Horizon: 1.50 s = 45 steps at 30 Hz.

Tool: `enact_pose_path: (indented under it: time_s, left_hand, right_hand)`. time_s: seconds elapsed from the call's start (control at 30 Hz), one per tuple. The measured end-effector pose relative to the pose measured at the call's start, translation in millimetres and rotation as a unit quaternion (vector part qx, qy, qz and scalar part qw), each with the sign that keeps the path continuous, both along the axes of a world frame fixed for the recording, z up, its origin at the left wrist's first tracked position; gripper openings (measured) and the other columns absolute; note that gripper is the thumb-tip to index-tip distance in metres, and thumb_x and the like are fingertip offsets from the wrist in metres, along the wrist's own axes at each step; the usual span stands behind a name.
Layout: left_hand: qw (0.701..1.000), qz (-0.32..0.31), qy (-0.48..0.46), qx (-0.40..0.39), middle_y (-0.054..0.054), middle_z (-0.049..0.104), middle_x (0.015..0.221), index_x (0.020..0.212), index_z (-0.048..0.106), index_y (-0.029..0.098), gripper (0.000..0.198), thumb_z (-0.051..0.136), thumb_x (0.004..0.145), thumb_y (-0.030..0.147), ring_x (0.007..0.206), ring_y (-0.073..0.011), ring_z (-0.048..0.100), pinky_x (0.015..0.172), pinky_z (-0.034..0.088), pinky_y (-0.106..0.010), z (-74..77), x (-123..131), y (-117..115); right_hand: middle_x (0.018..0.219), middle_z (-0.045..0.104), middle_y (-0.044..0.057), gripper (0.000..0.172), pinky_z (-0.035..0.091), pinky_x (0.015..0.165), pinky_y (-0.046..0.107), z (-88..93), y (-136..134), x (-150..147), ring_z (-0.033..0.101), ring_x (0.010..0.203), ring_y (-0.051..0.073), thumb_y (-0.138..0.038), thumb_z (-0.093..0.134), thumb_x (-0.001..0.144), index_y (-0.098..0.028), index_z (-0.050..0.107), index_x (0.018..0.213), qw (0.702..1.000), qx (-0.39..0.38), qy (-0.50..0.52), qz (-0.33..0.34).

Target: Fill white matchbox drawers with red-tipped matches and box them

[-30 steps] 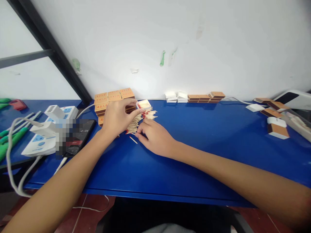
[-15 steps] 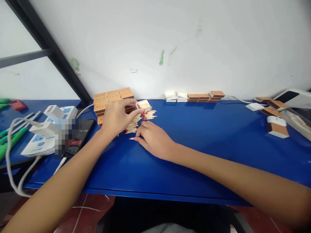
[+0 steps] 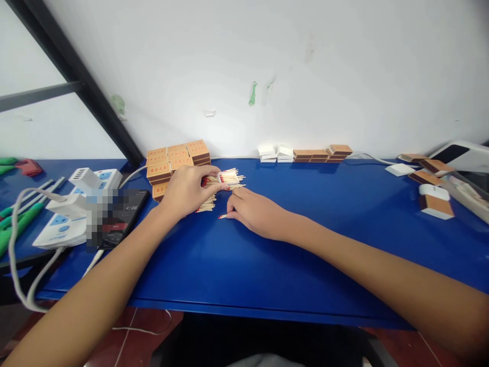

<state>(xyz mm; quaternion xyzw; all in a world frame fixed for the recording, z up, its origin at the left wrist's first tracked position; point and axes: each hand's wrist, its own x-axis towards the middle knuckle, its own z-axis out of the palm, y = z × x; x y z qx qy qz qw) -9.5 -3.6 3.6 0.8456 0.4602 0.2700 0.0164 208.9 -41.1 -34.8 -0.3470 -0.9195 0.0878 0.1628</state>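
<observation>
My left hand [image 3: 191,188] grips a small white matchbox tray [image 3: 228,177] between thumb and fingers, with red-headed matches lying in it. Loose matches [image 3: 207,203] are heaped on the blue table under and beside that hand. To its right, my right hand [image 3: 254,209] is closed in a pinch on some matches [image 3: 222,216], whose red heads poke out to the left just above the table. How many it holds I cannot tell. Part of the heap is hidden behind my left hand.
Stacked brown matchboxes [image 3: 178,158] stand behind my left hand. White trays [image 3: 275,153] and matchbox sleeves [image 3: 323,153] line the wall. A phone [image 3: 128,214] and power strip [image 3: 61,229] lie left; more boxes [image 3: 437,205] and a white case [image 3: 434,191] lie right.
My left hand has brought the tray slightly right and lower, down to the loose matches. My right hand has shifted a little to the right with its matches.
</observation>
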Motion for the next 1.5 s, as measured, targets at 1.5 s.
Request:
enact_pose_path:
  time_s: [1.5]
  left_hand:
    - [0.995,0.039,-0.084,0.041,-0.005,0.083,0.106,0.111,0.081,0.025,0.031,0.078,0.091,0.049,0.090,-0.0249,0.078,0.084,0.058,-0.036,12.1,-3,-3]
  right_hand:
    - [0.108,0.063,0.011,0.031,0.052,0.088,0.040,-4.3,-3,-23,0.057,0.100,0.025,-0.027,0.052,0.108,-0.020,0.071,0.131,0.998,0.038,0.028,0.043]
